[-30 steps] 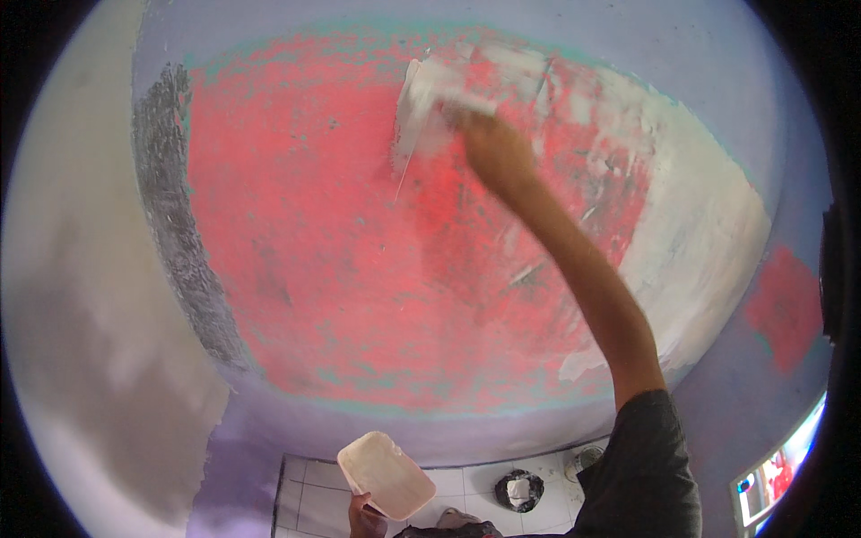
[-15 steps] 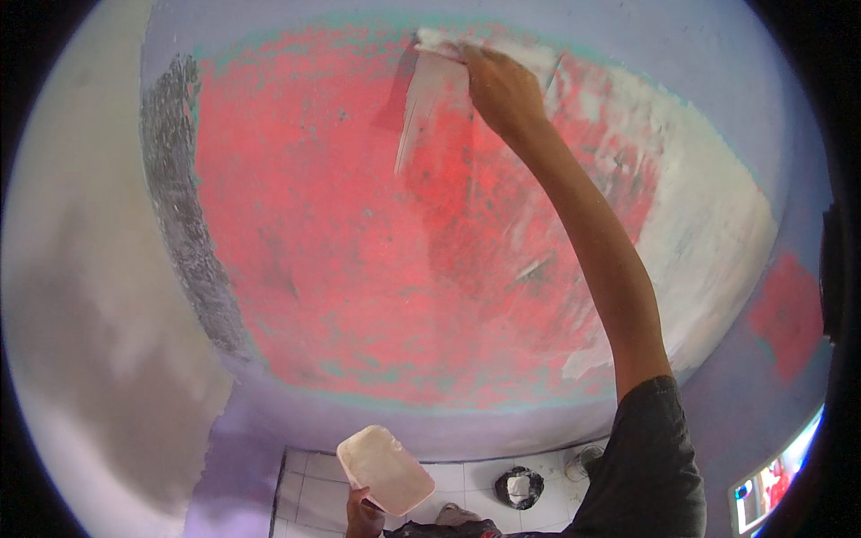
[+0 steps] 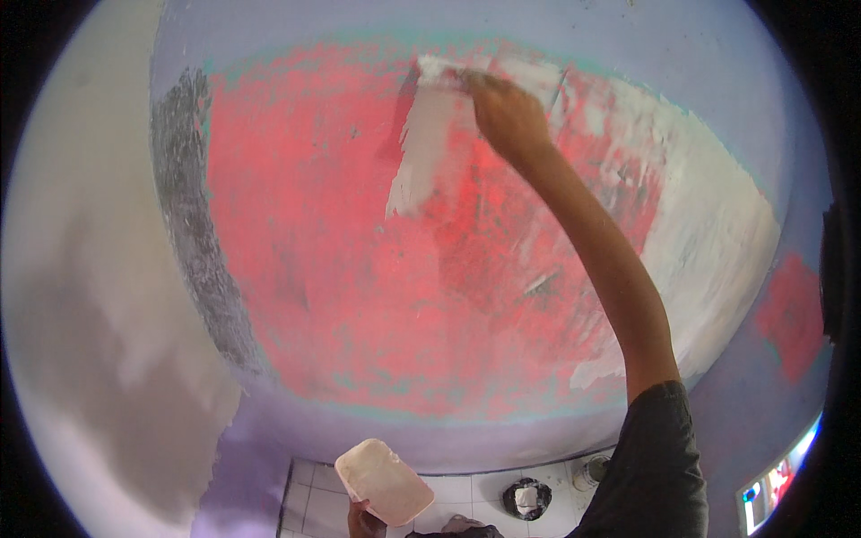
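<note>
Rising above white tiles (image 3: 475,489), red-patched wall (image 3: 377,269)

The wall (image 3: 314,215) stands ahead, with a side wall (image 3: 81,269) to its left. High on the wall, right of its middle, the right hand (image 3: 511,112) sits at the right end of a spreading blade (image 3: 439,72); a strip of filler (image 3: 421,161) lies on the wall below the blade. Low and left of the right arm, the left hand (image 3: 361,520) is at the lower left edge of a tray (image 3: 381,480). Right of the tray, a bowl (image 3: 511,507) stands on the floor (image 3: 448,490), with a container (image 3: 587,472) farther right, partly behind the sleeve (image 3: 659,457).
</note>
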`<state>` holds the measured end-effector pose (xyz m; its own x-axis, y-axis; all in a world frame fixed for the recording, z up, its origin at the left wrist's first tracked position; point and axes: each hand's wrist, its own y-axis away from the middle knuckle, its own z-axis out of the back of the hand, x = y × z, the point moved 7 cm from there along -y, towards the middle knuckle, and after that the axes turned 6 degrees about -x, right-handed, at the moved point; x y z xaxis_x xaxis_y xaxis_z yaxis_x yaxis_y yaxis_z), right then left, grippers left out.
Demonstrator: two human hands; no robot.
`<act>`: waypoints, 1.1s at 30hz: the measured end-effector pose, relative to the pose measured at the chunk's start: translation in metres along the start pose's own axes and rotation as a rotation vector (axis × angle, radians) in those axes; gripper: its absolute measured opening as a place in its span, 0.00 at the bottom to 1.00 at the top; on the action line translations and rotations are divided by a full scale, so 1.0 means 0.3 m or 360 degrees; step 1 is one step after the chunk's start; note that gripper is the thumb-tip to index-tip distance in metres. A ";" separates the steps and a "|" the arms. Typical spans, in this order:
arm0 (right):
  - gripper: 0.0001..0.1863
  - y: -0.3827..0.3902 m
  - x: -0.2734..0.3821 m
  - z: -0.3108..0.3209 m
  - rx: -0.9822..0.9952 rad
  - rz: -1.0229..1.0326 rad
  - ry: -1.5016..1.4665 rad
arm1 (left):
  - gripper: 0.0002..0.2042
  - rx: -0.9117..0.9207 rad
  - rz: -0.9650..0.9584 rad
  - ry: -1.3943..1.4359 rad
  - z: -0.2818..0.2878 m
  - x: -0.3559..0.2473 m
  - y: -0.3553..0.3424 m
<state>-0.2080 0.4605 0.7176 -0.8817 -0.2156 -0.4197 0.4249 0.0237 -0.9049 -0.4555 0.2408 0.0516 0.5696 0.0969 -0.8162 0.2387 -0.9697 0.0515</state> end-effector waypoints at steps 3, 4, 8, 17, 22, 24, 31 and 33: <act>0.20 0.071 -0.038 -0.099 0.0019 0.0088 0.0063 | 0.22 -0.0116 0.0287 0.0265 -0.081 -0.045 0.019; 0.22 0.171 0.042 -0.146 -0.0040 0.0299 0.0108 | 0.22 -0.0238 0.0524 0.0529 -0.106 -0.071 0.031; 0.21 0.716 0.391 -0.162 0.0255 0.0771 0.0039 | 0.23 -0.0210 0.0474 0.0381 -0.071 -0.005 0.022; 0.15 -0.023 -0.049 0.070 -0.0228 0.0021 0.0042 | 0.23 -0.0144 0.0446 0.0389 -0.057 -0.021 0.023; 0.18 0.238 0.236 -0.114 0.0251 0.0326 -0.0400 | 0.24 -0.0136 0.0379 0.0415 -0.049 -0.045 0.036; 0.17 0.563 0.394 -0.177 0.0313 0.0689 -0.0172 | 0.32 -0.0114 0.0492 0.0511 -0.077 -0.017 0.016; 0.16 0.381 0.360 -0.136 0.0581 0.0352 -0.0387 | 0.36 -0.0222 0.0348 0.0504 -0.061 -0.044 0.041; 0.13 0.107 0.169 -0.054 0.0257 0.0135 -0.0028 | 0.36 -0.0209 0.0366 0.0526 -0.041 -0.021 0.035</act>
<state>-0.2423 0.4661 0.6661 -0.8382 -0.2368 -0.4912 0.5261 -0.1141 -0.8427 -0.4469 0.2328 0.0645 0.8363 -0.0314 -0.5474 0.1618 -0.9397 0.3012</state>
